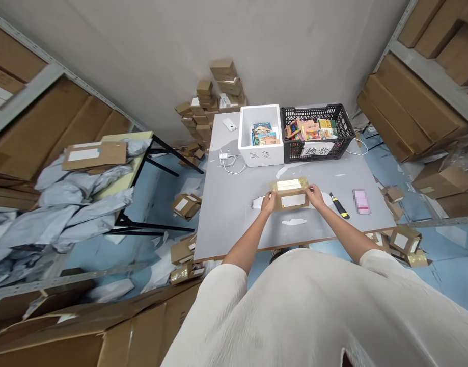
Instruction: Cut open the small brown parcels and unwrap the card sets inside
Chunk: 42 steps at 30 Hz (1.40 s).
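Observation:
A small brown cardboard box (292,192) with white labels is held over the middle of the grey table (226,224). My left hand (269,201) grips its left end, and my right hand (313,195) grips its right end. Shiny tape shows along the far part of the box. Torn white paper (258,203) lies by my left hand, and a smaller scrap (294,221) lies in front of the box. To the right of my right hand rests a black and yellow utility knife (339,206). Farther right is a pink, blurred item (361,201).
At the table's back stand a white foam box (260,155) and a black plastic crate (317,148), both holding colourful books. A white phone (229,125) and a white cable (234,171) lie back left. Grey parcels (65,214) cover a side table; cardboard boxes (186,205) litter the floor.

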Motion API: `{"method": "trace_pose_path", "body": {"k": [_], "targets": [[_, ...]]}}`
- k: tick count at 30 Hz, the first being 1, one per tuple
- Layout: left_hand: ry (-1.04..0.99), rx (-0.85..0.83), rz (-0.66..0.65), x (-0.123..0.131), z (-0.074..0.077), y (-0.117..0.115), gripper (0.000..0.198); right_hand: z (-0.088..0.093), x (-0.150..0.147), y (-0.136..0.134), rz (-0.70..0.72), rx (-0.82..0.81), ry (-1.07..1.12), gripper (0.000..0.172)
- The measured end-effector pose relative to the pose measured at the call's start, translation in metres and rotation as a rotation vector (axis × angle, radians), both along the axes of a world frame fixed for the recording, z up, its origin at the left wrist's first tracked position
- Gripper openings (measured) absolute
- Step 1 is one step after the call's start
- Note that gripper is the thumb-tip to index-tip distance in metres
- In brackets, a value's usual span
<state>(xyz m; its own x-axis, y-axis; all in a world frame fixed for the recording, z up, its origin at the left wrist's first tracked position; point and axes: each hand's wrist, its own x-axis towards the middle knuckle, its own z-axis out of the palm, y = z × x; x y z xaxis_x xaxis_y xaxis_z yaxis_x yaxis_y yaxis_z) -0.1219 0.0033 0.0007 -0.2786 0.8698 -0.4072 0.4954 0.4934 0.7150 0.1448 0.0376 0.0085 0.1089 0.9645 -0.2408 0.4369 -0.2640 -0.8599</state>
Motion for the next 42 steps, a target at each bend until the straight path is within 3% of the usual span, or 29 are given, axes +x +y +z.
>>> {"method": "trace_pose_path", "body": {"k": [6,13,18,21,24,30,37,42], "targets": [[0.002,-0.065,0.017,0.0,-0.002,-0.02,0.051,-0.009,0.006,-0.012,-0.06,-0.128,-0.146,0.037],[0.054,-0.067,-0.044,-0.007,-0.01,-0.032,0.038,-0.023,0.017,-0.021,0.0,-0.217,-0.207,0.039],[-0.025,0.073,-0.021,0.001,-0.01,-0.02,0.061,-0.026,0.013,-0.013,0.025,-0.118,-0.141,0.044],[-0.07,0.049,-0.018,0.006,-0.007,-0.014,0.071,-0.027,0.012,-0.007,0.073,-0.12,-0.037,0.046],[-0.079,-0.01,0.056,0.007,-0.002,-0.009,0.071,-0.025,0.012,-0.005,0.051,-0.126,0.013,0.047],[-0.046,0.052,0.116,0.009,0.004,-0.005,0.065,-0.018,0.009,-0.009,-0.059,-0.072,0.116,0.044],[0.05,-0.166,0.054,0.009,-0.023,-0.04,0.048,-0.04,0.021,-0.036,-0.054,-0.283,-0.176,0.042],[0.03,-0.033,0.065,0.014,-0.035,-0.045,0.048,-0.049,0.025,-0.039,-0.073,-0.265,-0.18,0.051]]}}
